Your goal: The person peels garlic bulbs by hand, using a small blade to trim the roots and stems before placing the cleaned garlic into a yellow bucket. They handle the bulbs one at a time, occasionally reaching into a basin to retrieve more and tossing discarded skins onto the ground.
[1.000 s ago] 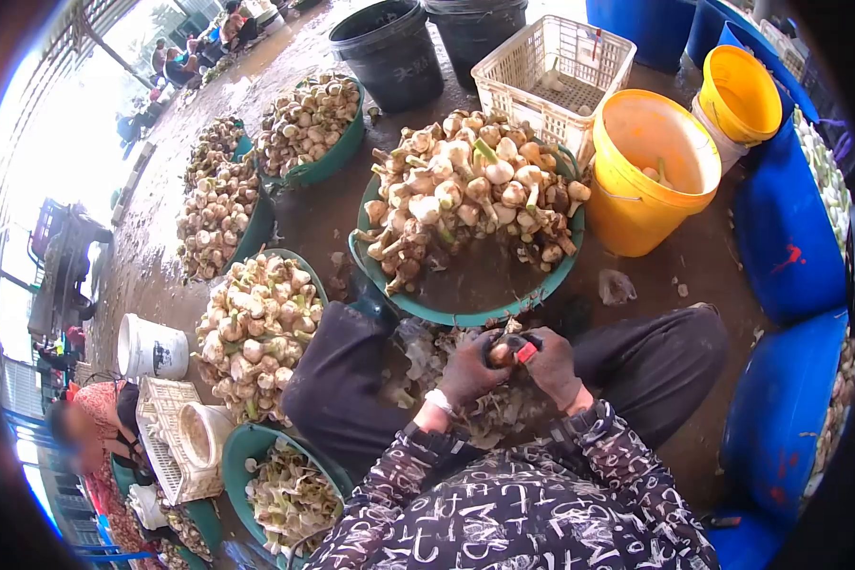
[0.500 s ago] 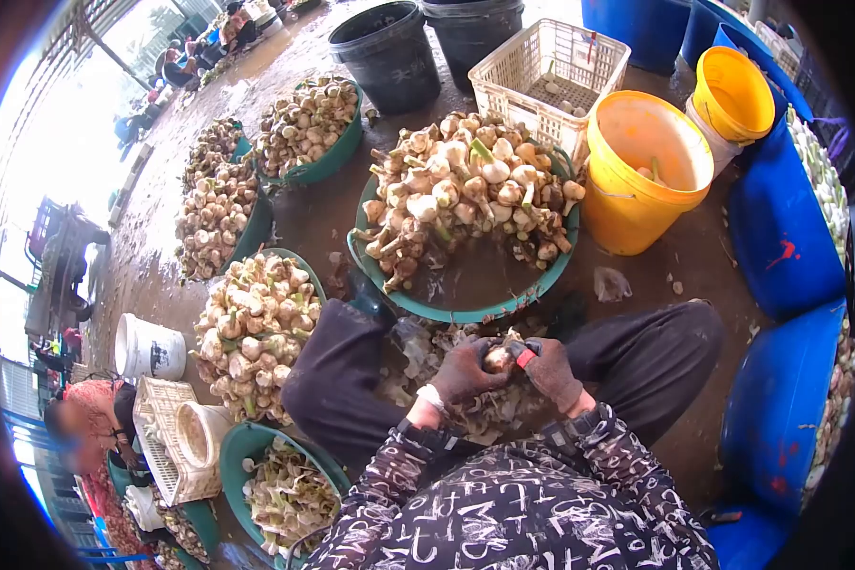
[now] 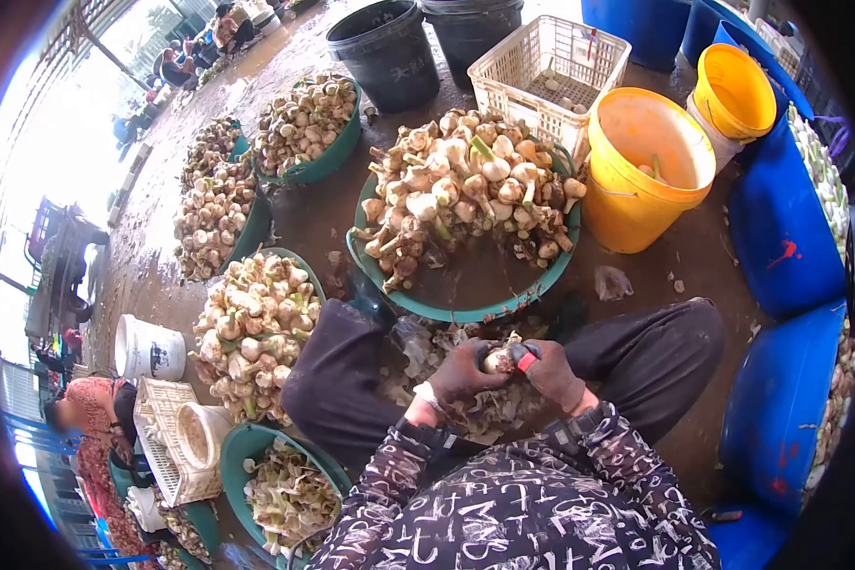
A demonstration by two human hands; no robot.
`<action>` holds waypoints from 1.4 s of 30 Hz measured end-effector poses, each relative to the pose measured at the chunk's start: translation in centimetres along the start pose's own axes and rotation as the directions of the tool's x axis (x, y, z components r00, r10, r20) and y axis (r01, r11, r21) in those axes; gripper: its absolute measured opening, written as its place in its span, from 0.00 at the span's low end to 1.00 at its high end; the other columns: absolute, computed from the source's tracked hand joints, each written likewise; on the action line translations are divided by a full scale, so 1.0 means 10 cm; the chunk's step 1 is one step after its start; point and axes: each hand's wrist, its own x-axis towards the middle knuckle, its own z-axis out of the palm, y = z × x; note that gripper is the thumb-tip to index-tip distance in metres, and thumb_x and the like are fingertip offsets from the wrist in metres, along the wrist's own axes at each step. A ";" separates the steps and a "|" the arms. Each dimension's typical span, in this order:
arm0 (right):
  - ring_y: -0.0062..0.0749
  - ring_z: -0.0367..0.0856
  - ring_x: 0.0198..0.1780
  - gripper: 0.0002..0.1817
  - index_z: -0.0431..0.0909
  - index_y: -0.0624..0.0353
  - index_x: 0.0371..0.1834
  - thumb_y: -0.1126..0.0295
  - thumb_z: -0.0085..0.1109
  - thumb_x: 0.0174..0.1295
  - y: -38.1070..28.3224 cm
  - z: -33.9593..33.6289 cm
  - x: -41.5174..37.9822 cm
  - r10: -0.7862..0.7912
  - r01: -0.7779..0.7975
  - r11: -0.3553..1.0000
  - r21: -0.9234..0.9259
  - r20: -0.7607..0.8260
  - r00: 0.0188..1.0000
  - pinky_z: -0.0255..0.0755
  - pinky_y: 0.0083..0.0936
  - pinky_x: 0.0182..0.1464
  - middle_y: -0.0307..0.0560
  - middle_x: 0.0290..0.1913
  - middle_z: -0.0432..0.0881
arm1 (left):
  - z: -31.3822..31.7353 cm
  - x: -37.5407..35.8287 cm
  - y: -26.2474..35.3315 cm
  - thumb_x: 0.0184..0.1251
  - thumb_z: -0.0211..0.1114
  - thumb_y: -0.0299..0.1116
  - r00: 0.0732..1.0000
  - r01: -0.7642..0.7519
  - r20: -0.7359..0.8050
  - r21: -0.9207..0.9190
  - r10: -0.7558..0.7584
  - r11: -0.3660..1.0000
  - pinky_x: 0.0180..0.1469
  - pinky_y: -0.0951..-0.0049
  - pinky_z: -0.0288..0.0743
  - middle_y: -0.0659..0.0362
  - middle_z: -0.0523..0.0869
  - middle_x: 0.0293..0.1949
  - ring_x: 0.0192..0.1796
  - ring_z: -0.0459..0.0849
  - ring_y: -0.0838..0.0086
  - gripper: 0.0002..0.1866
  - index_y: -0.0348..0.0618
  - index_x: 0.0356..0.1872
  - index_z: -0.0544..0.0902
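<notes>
Both of my hands wear dark, dirty gloves and meet between my bent knees. My left hand [image 3: 467, 371] is closed round a garlic bulb [image 3: 498, 360]. Against the bulb's right side, my right hand [image 3: 549, 371] is closed too, with a red band at its thumb; anything else inside it is hidden. Loose peelings [image 3: 489, 408] lie beneath both hands. Just beyond them stands a wide green tub [image 3: 503, 306], with a heap of garlic bulbs [image 3: 456, 185] toward its far side.
A yellow bucket [image 3: 636, 214], a beige crate [image 3: 513, 100] and black buckets [image 3: 389, 66] stand ahead. Blue barrels [image 3: 779, 408] line the right. Garlic tubs [image 3: 337, 152] and a tub of trimmings [image 3: 236, 475] are on the left. A co-worker [image 3: 90, 408] sits at far left.
My hands have shifted very slightly while staying round the bulb, which shows more of its pale side. The co-worker at far left has moved a little.
</notes>
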 end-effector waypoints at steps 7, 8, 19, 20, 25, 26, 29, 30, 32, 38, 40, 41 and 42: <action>0.21 0.76 0.34 0.17 0.80 0.63 0.42 0.59 0.52 0.65 0.06 -0.08 -0.07 0.166 -0.304 0.793 0.529 0.292 0.942 0.72 0.22 0.39 0.37 0.34 0.81 | -0.09 -0.04 0.02 0.53 0.74 0.33 0.980 0.141 0.187 -0.420 -0.066 0.897 0.51 0.77 0.75 0.59 0.82 0.49 0.48 0.78 0.80 0.29 0.31 0.55 0.75; 0.20 0.76 0.36 0.20 0.78 0.63 0.46 0.55 0.53 0.66 0.13 -0.01 -0.08 0.183 -0.298 0.718 0.628 0.242 0.953 0.71 0.21 0.40 0.38 0.36 0.80 | -0.06 -0.06 0.08 0.53 0.74 0.33 0.987 0.143 0.128 -0.479 -0.092 0.866 0.52 0.76 0.74 0.59 0.81 0.49 0.48 0.78 0.79 0.29 0.32 0.55 0.75; 0.23 0.75 0.36 0.19 0.75 0.64 0.53 0.60 0.42 0.73 0.23 0.05 0.07 0.201 -0.565 0.249 0.786 0.529 0.825 0.69 0.24 0.38 0.38 0.45 0.80 | 0.22 0.05 -0.04 0.53 0.73 0.31 0.987 -0.094 -0.156 -0.299 0.049 0.950 0.52 0.76 0.73 0.60 0.82 0.46 0.48 0.79 0.79 0.29 0.37 0.57 0.73; 0.23 0.75 0.36 0.19 0.75 0.64 0.53 0.60 0.42 0.73 0.20 0.02 0.07 0.201 -0.564 0.247 0.788 0.528 0.825 0.69 0.24 0.38 0.38 0.45 0.80 | 0.24 0.05 -0.04 0.52 0.73 0.30 0.972 -0.130 -0.225 -0.305 0.061 0.943 0.51 0.76 0.75 0.60 0.83 0.46 0.46 0.80 0.79 0.29 0.38 0.57 0.74; 0.22 0.74 0.39 0.18 0.76 0.60 0.47 0.56 0.52 0.67 0.55 0.05 0.06 0.154 -0.249 0.944 0.217 0.378 0.913 0.69 0.22 0.43 0.41 0.42 0.79 | 0.19 -0.01 -0.01 0.63 0.65 0.32 0.984 0.076 -0.163 0.006 -0.074 0.997 0.41 0.77 0.76 0.60 0.85 0.35 0.37 0.81 0.78 0.10 0.39 0.43 0.84; 0.26 0.76 0.41 0.22 0.75 0.61 0.48 0.52 0.56 0.64 0.54 0.05 0.05 -0.030 -0.158 0.850 0.503 0.345 0.938 0.70 0.27 0.43 0.46 0.43 0.80 | 0.20 -0.01 0.02 0.63 0.65 0.32 0.984 0.077 -0.164 0.007 -0.075 0.997 0.41 0.77 0.76 0.60 0.85 0.35 0.37 0.81 0.78 0.10 0.39 0.43 0.84; 0.26 0.75 0.47 0.25 0.73 0.62 0.51 0.54 0.64 0.59 0.08 -0.14 0.01 0.133 -0.246 0.932 0.265 0.381 0.915 0.69 0.26 0.49 0.45 0.44 0.80 | 0.25 -0.03 0.03 0.64 0.64 0.33 0.960 0.112 -0.215 -0.283 -0.177 0.953 0.39 0.77 0.76 0.60 0.85 0.35 0.35 0.81 0.78 0.11 0.37 0.43 0.84; 0.26 0.75 0.48 0.27 0.72 0.63 0.53 0.56 0.66 0.57 0.03 -0.17 0.01 0.138 -0.244 0.941 0.234 0.393 0.909 0.69 0.26 0.50 0.44 0.45 0.80 | 0.27 -0.01 -0.06 0.63 0.64 0.32 0.949 0.120 -0.221 -0.406 -0.225 0.906 0.39 0.77 0.76 0.58 0.86 0.35 0.37 0.82 0.77 0.11 0.37 0.43 0.83; 0.27 0.74 0.50 0.29 0.70 0.62 0.56 0.59 0.68 0.55 -0.16 -0.23 -0.04 0.033 -0.155 0.944 0.292 0.383 0.923 0.68 0.26 0.52 0.45 0.48 0.78 | 0.28 -0.04 -0.12 0.63 0.64 0.30 0.935 0.131 -0.216 -0.526 -0.280 0.840 0.39 0.77 0.76 0.57 0.86 0.35 0.39 0.83 0.75 0.11 0.37 0.44 0.83; 0.32 0.69 0.59 0.33 0.68 0.60 0.60 0.69 0.70 0.49 -0.14 -0.16 -0.09 -0.119 -0.119 0.789 0.603 0.340 0.933 0.63 0.28 0.60 0.49 0.58 0.72 | 0.30 -0.21 -0.03 0.58 0.60 0.18 0.878 -0.311 -0.387 -0.016 0.281 0.950 0.45 0.75 0.77 0.55 0.82 0.46 0.48 0.81 0.73 0.18 0.33 0.52 0.76; 0.43 0.72 0.55 0.33 0.69 0.58 0.59 0.74 0.68 0.45 -0.04 -0.11 -0.04 -0.271 0.272 0.961 -0.043 0.024 0.962 0.66 0.33 0.58 0.52 0.52 0.74 | 0.33 -0.20 -0.25 0.61 0.61 0.22 0.886 -0.263 -0.412 -0.067 0.213 0.963 0.45 0.76 0.77 0.56 0.82 0.47 0.47 0.82 0.74 0.17 0.33 0.53 0.76; 0.53 0.71 0.49 0.30 0.74 0.56 0.53 0.76 0.64 0.40 -0.20 -0.15 -0.08 -0.339 0.307 0.911 -0.275 -0.077 0.938 0.67 0.39 0.55 0.55 0.46 0.74 | 0.28 -0.19 -0.23 0.63 0.62 0.26 0.920 -0.148 -0.392 -0.369 -0.009 0.918 0.44 0.77 0.77 0.56 0.83 0.46 0.46 0.82 0.75 0.17 0.34 0.53 0.77; 0.53 0.71 0.49 0.30 0.74 0.56 0.53 0.76 0.64 0.40 -0.29 -0.17 -0.08 -0.341 0.309 0.910 -0.276 -0.074 0.937 0.67 0.39 0.55 0.55 0.46 0.74 | 0.21 -0.18 -0.12 0.65 0.62 0.29 0.927 -0.030 -0.306 -0.636 -0.216 0.771 0.42 0.78 0.77 0.57 0.83 0.45 0.44 0.82 0.76 0.16 0.35 0.52 0.78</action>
